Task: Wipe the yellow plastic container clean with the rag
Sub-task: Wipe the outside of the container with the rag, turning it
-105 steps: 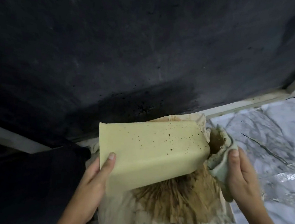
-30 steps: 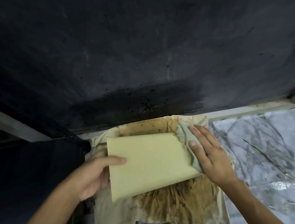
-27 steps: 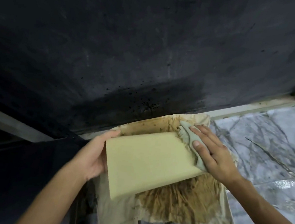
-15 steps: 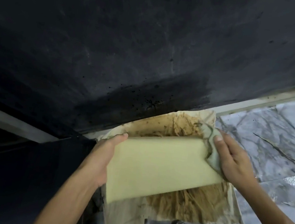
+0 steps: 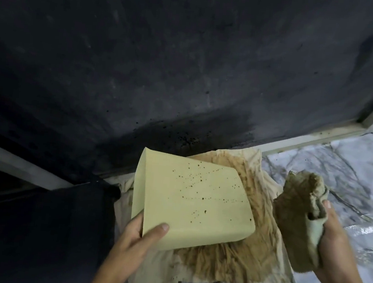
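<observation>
Nearest to the camera, the left hand (image 5: 145, 232) grips the near left corner of the yellow plastic container (image 5: 193, 202), with the thumb on the upper face and the other fingers hidden below. The container is lifted and tilted above a stained cloth (image 5: 232, 258) that lies on the marble-patterned surface (image 5: 360, 175); whether its low edge touches the cloth cannot be told. On the right, the right hand (image 5: 332, 241) is closed around the rag (image 5: 297, 219), which is bunched, brown with dirt at the top, and clearly apart from the container.

The step in hand seems to be the wiping of this upper face. To do it well, the person should probably turn the rag so that a cleaner fold meets the plastic, because the dirty part may smear. The left hand should keep the container firm while the rag presses in long strokes from the far edge toward the near one.

The container is pale yellow, smooth, with rounded edges. Many small brown spots are scattered on the upper face, mostly in the middle and the far part. The narrow left side looks clean.

Farther away, a dark wall (image 5: 166, 69) rises behind a pale ledge (image 5: 308, 141).
</observation>
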